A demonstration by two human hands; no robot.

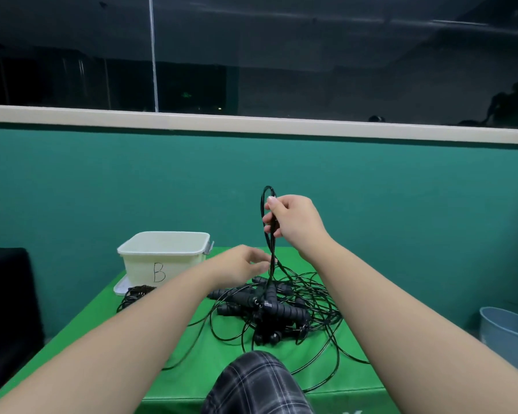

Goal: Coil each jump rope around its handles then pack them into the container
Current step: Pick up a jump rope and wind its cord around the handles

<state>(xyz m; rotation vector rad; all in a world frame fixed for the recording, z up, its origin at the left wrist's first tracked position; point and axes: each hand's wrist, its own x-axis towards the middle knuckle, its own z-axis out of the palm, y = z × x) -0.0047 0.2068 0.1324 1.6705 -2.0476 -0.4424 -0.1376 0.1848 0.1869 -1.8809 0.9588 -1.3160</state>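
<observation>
Cord (269,234) (looped) in right hand (293,222)

You can't count the ropes in the pile (277,312) — cords and handles overlap too thickly to trace. Your left hand (240,265) is motion-blurred at the fingertips; whether it touches the lifted cord (270,249) is unclear. The tub (165,255) shows nothing of its inside from here. The blue bin (506,333) is cut off at the right edge — the plaid cloth (256,383) at the bottom.
</observation>
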